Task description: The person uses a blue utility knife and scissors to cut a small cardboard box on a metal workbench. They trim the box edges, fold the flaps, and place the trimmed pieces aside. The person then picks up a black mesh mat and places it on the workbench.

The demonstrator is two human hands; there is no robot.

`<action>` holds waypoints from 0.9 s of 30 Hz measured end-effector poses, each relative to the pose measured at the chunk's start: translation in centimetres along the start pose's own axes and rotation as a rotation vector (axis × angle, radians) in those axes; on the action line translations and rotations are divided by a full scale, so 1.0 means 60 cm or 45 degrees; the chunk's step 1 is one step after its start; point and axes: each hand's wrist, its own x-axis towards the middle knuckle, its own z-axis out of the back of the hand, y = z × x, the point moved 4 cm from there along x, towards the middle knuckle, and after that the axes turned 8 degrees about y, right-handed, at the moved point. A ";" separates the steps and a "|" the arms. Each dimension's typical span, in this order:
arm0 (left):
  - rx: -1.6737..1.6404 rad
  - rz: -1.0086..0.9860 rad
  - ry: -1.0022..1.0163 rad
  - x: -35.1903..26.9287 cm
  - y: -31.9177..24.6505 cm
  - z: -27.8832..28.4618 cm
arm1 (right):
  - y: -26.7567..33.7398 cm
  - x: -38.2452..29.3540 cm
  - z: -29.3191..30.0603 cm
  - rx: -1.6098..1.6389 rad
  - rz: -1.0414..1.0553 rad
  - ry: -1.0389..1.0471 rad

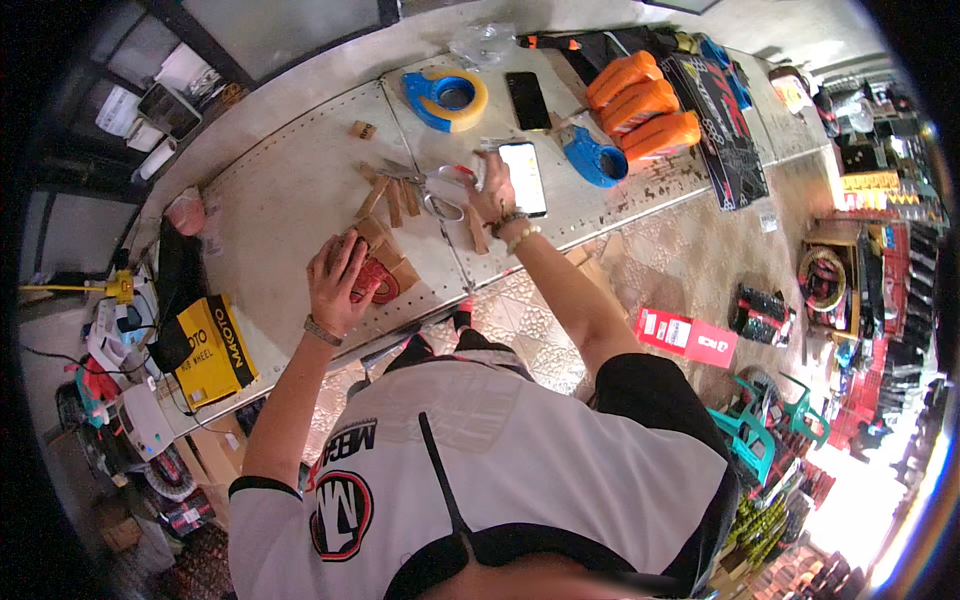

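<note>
My left hand (337,281) rests with spread fingers on a piece of brown cardboard (397,270) that bears a red print, near the table's front edge. My right hand (491,187) reaches over the table between a pair of scissors (439,193) and a lit smartphone (523,176). Its fingertips lie by the red part of a scissor handle; whether they grip anything cannot be told. Several narrow cardboard strips (394,201) lie around the scissor blades, and another strip (476,229) lies under my right wrist. A small printed cardboard piece (364,130) lies farther back.
Farther back are a blue tape dispenser (442,97) with yellowish tape and a dark smartphone (528,101). A second blue dispenser (596,156) lies beside orange packages (637,105). A yellow box (217,352) stands at the left end. Green plastic chairs (750,435) stand on the floor at right.
</note>
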 end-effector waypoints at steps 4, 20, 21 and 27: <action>0.033 0.047 -0.016 -0.002 -0.001 0.002 | -0.033 0.121 -0.042 -0.321 0.158 -0.006; -0.479 0.114 -0.453 -0.032 0.023 -0.027 | 0.334 0.062 0.114 0.852 -0.231 0.498; -0.509 0.098 -0.474 -0.033 0.025 -0.031 | 0.370 0.043 0.115 0.681 -0.133 0.523; -0.609 0.038 -0.638 -0.036 0.034 -0.023 | 0.444 -0.054 0.045 0.109 -0.210 0.713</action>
